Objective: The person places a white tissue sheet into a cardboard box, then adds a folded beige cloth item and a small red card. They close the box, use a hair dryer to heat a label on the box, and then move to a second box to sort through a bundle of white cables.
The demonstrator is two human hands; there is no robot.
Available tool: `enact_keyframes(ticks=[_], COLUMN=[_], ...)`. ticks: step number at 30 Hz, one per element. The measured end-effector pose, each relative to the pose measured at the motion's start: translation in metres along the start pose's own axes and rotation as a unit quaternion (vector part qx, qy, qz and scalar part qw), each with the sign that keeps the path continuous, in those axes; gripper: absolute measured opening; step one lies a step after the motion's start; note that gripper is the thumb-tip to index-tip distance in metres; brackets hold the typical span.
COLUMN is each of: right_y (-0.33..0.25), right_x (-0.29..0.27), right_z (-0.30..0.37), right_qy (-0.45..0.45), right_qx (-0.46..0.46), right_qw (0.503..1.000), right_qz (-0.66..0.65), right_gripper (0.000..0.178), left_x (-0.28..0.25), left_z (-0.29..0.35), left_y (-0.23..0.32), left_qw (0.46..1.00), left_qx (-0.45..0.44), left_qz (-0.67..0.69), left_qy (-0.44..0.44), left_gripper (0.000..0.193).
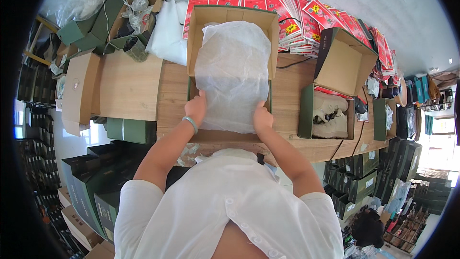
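Observation:
An open green shoe box [193, 52] with a brown cardboard inside lies on the wooden table [134, 84] in front of me. A sheet of white tissue paper [233, 72] is spread over the box and hangs over its near edge. My left hand [196, 107] presses on the paper's near left corner at the box's front edge; a green bracelet sits on that wrist. My right hand [262, 116] holds down the paper's near right corner. What is under the paper is hidden.
To the right stands a second open green box [335, 74] with beige shoes [329, 112] inside. Red printed packets [297, 19] pile up along the back. White folded material [167, 36] and flat cardboard [79, 86] lie at left. Stacks of green boxes [96, 182] surround the table.

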State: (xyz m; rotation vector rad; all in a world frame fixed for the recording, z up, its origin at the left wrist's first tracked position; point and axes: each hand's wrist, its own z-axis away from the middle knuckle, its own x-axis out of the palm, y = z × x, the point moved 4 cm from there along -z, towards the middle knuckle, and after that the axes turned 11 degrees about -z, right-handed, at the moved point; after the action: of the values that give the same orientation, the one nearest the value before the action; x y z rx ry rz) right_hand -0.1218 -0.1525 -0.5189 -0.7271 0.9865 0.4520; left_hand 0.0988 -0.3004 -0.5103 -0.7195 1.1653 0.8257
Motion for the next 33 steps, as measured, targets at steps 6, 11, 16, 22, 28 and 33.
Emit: enact_keyframes(ticks=[6, 11, 16, 22, 28, 33], right_y=[0.017, 0.009, 0.037, -0.004, 0.008, 0.013], right_x=[0.061, 0.045, 0.055, -0.008, 0.011, 0.022], right_z=[-0.032, -0.015, 0.022, 0.036, 0.023, 0.021], right_qy=[-0.033, -0.031, -0.048, -0.029, 0.031, -0.016], right_qx=[0.029, 0.104, -0.006, -0.035, -0.044, 0.025], right_qw=[0.999, 0.961, 0.946, 0.944, 0.947, 0.946], right_qz=[0.012, -0.254, -0.32, -0.327, -0.316, -0.322], right_gripper=[0.029, 0.049, 0.067, 0.059, 0.056, 0.054], left_x=[0.054, 0.045, -0.003, 0.069, 0.064, 0.1], left_z=[-0.027, -0.007, 0.055, 0.059, 0.068, 0.056], left_y=[0.003, -0.003, -0.003, -0.017, -0.002, 0.002], left_qw=[0.995, 0.951, 0.892, 0.957, 0.969, 0.979], left_qx=[-0.031, -0.126, 0.002, 0.114, -0.052, -0.04], left_qz=[0.002, 0.246, 0.398, 0.267, 0.158, 0.092], left_qy=[-0.091, -0.136, -0.214, 0.018, -0.18, -0.179], left_gripper=[0.045, 0.063, 0.073, 0.077, 0.075, 0.079])
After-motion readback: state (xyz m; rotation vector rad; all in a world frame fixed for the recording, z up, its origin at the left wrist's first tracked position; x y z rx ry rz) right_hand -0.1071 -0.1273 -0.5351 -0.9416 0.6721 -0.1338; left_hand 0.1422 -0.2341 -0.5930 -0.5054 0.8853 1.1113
